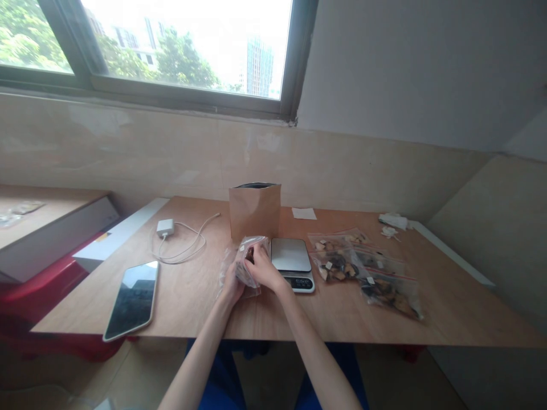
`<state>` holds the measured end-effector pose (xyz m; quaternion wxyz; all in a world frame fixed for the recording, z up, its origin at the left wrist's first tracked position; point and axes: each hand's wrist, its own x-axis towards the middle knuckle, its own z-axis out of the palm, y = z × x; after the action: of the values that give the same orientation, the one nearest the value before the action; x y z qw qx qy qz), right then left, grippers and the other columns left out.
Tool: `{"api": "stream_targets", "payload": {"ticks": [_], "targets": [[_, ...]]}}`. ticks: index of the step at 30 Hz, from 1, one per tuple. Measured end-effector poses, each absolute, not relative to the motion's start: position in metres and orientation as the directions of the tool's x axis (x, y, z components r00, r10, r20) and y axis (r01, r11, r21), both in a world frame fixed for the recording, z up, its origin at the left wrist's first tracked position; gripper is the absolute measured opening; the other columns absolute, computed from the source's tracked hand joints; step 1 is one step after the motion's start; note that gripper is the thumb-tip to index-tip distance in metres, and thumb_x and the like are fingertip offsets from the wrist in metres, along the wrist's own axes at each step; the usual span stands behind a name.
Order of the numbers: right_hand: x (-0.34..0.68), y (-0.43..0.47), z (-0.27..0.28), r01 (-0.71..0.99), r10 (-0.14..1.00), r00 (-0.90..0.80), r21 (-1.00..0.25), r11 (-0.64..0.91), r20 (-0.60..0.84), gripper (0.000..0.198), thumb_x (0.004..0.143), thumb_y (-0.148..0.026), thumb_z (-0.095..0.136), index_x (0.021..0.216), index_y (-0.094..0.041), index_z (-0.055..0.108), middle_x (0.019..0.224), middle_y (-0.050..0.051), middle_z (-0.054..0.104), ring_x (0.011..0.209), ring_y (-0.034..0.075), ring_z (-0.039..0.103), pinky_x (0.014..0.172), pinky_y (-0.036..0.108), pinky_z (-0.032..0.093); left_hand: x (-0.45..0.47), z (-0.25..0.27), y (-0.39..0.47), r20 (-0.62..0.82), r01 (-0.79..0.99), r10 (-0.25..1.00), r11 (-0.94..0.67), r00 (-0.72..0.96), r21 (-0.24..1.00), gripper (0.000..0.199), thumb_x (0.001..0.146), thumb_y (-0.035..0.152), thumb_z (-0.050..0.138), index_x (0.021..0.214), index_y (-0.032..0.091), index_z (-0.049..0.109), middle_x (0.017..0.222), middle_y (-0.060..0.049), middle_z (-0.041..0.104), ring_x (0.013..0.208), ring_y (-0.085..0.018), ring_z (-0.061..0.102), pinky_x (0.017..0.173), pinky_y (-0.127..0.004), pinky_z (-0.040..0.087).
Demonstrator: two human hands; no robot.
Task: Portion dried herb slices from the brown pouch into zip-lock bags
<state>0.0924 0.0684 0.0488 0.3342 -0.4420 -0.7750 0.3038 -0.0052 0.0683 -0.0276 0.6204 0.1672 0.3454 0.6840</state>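
Note:
My left hand [233, 286] is closed around the lower left side of a clear zip bag [247, 275]. My right hand [260, 267] has its fingers at the mouth of the same bag; whatever they pinch inside is hidden. Beneath and to the left lie more clear plastic bags [225, 263], partly covered by my left hand. Just right of my hands sits a kitchen scale [291, 254] with a bare silver plate and a lit display, its digits too small to read. Behind the bag stands a brown kraft paper pouch [255, 210], upright with its top open.
Several zip bags with dark and tan dried pieces [393, 293] lie right of the scale. A tablet [133, 299] overhangs the front left edge. Behind it are a white charger [165, 228] and cable. Paper [303, 213] and crumpled white plastic [394, 221] lie along the back.

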Motion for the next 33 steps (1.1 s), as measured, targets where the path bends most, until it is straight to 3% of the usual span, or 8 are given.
{"api": "stream_targets", "payload": {"ticks": [8,14,18,21,24,28,33], "targets": [[0.085,0.067,0.043,0.523,0.823,-0.379,-0.636,0.567,0.422,0.013,0.081,-0.012,0.045,0.092,-0.019,0.048,0.093,0.009,0.054,0.093,0.024,0.048,0.084,0.041,0.042,-0.003,-0.025,0.071,-0.149,-0.774,0.971,-0.052,-0.186,0.631,0.017,0.072,0.019,0.055,0.083,0.016,0.068,0.085,-0.003,0.07,0.079,-0.015,0.063,0.077,-0.024,0.048],[0.089,0.068,0.056,0.483,0.774,-0.369,-0.605,0.633,0.515,0.005,0.087,-0.019,0.045,0.086,-0.021,0.049,0.089,0.006,0.055,0.09,0.022,0.048,0.084,0.039,0.042,-0.003,-0.02,0.072,-0.127,-0.811,0.977,-0.068,-0.172,0.58,0.016,0.075,0.019,0.055,0.083,0.017,0.067,0.091,-0.003,0.069,0.085,-0.014,0.063,0.079,-0.023,0.047],[0.092,0.069,0.065,0.485,0.762,-0.419,-0.587,0.648,0.494,0.004,0.088,-0.02,0.046,0.087,-0.021,0.049,0.091,0.007,0.056,0.089,0.022,0.048,0.083,0.038,0.042,-0.003,-0.018,0.07,-0.143,-0.817,0.977,-0.048,-0.157,0.575,0.016,0.072,0.02,0.058,0.084,0.016,0.066,0.084,-0.002,0.069,0.075,-0.013,0.063,0.069,-0.022,0.049],[0.094,0.069,0.068,0.513,0.762,-0.412,-0.563,0.647,0.5,0.005,0.088,-0.019,0.044,0.089,-0.02,0.049,0.092,0.008,0.056,0.087,0.023,0.047,0.083,0.038,0.042,-0.005,-0.019,0.07,-0.146,-0.813,0.975,-0.052,-0.166,0.579,0.009,0.07,0.019,0.057,0.073,0.016,0.065,0.07,0.0,0.066,0.062,-0.01,0.06,0.059,-0.019,0.047],[0.095,0.069,0.069,0.494,0.769,-0.369,-0.59,0.638,0.522,0.007,0.089,-0.019,0.042,0.089,-0.02,0.048,0.091,0.007,0.057,0.086,0.022,0.047,0.082,0.037,0.042,-0.006,-0.019,0.071,-0.123,-0.804,0.978,-0.066,-0.171,0.591,0.006,0.069,0.018,0.058,0.067,0.015,0.063,0.065,0.001,0.064,0.056,-0.008,0.057,0.055,-0.017,0.045],[0.096,0.078,0.082,0.395,0.777,-0.215,-0.675,0.623,0.591,0.006,0.09,-0.023,0.042,0.089,-0.021,0.047,0.092,0.006,0.059,0.086,0.02,0.049,0.081,0.034,0.043,-0.006,-0.017,0.071,-0.104,-0.786,0.983,-0.055,-0.15,0.615,0.011,0.07,0.02,0.059,0.078,0.014,0.066,0.074,-0.004,0.067,0.062,-0.011,0.06,0.059,-0.02,0.047],[0.094,0.121,0.128,0.448,0.692,-0.094,-0.59,0.672,0.716,0.011,0.092,-0.028,0.036,0.095,-0.022,0.045,0.099,0.006,0.059,0.092,0.019,0.052,0.087,0.033,0.041,-0.009,-0.02,0.07,-0.127,-0.772,0.984,-0.017,-0.126,0.635,0.021,0.076,0.025,0.055,0.089,0.016,0.068,0.076,-0.005,0.068,0.064,-0.012,0.06,0.061,-0.022,0.048]]}}
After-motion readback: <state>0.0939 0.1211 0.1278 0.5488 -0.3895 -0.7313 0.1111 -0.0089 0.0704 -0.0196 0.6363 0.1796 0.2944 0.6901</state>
